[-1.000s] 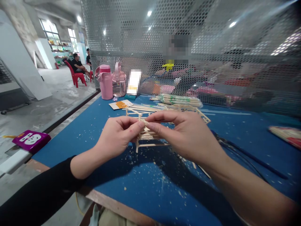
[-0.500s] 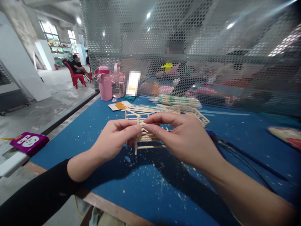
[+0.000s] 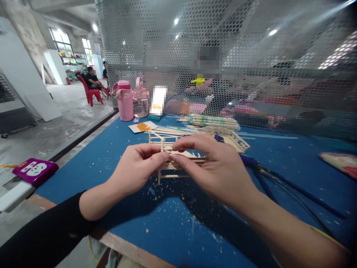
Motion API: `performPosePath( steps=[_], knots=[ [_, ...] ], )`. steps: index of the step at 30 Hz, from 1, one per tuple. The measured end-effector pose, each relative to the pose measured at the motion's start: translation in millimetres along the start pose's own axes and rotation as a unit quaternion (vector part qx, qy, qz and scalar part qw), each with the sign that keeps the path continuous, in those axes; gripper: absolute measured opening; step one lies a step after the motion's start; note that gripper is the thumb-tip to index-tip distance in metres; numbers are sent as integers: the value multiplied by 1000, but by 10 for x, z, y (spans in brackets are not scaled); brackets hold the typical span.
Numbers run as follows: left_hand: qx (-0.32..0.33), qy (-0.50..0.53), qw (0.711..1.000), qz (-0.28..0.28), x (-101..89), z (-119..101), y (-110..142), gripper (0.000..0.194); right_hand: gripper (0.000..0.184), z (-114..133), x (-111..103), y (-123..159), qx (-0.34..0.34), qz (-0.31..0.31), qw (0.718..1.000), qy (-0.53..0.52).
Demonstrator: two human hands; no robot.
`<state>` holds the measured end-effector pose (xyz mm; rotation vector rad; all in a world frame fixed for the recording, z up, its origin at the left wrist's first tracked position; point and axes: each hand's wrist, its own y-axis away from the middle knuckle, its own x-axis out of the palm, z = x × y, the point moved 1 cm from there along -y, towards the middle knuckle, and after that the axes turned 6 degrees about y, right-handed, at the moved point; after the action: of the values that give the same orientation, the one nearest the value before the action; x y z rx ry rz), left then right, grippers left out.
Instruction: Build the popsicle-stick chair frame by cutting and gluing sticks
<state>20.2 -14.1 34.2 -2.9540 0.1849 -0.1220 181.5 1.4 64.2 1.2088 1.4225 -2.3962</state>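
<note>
A small model frame of pale wooden sticks [image 3: 159, 175] is between my hands over the blue table. My left hand [image 3: 134, 163] is closed on its left side, thumb and fingers pinching near an upright post. From the other side, my right hand [image 3: 217, 163] pinches at the same spot, its fingertips on a short stick of the frame. The two thumbs nearly meet. My right hand hides much of the frame's right side. Behind it lies another stick-built piece [image 3: 242, 143], beside a blue-handled tool [image 3: 249, 160] with a cable.
Bagged sticks [image 3: 213, 121], loose sticks [image 3: 170, 131] and a card [image 3: 142, 127] lie farther back. A pink flask [image 3: 125, 102] and a clear bottle [image 3: 141, 104] stand by the perforated metal screen [image 3: 156, 44]. A purple power strip [image 3: 35, 172] sits at the left edge. Wood crumbs litter the blue tabletop [image 3: 167, 230].
My hands stay pinched on the stick frame, with only slight finger shifts. The view has moved a little, and more of the blue-handled tool shows beside my right hand.
</note>
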Motion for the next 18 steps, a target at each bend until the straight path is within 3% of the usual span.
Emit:
performPosePath(
  steps=[4, 12, 18],
  knots=[
    [1, 5, 1000, 12, -26, 18, -12, 21, 12, -37, 12, 12, -83, -12, 994, 63],
    [5, 79, 995, 53, -88, 85, -26, 21, 10, -29, 35, 2, -97, -28, 993, 67],
    [1, 45, 998, 51, -78, 57, -25, 19, 12, -55, 11, 0, -109, -7, 993, 52]
  ],
)
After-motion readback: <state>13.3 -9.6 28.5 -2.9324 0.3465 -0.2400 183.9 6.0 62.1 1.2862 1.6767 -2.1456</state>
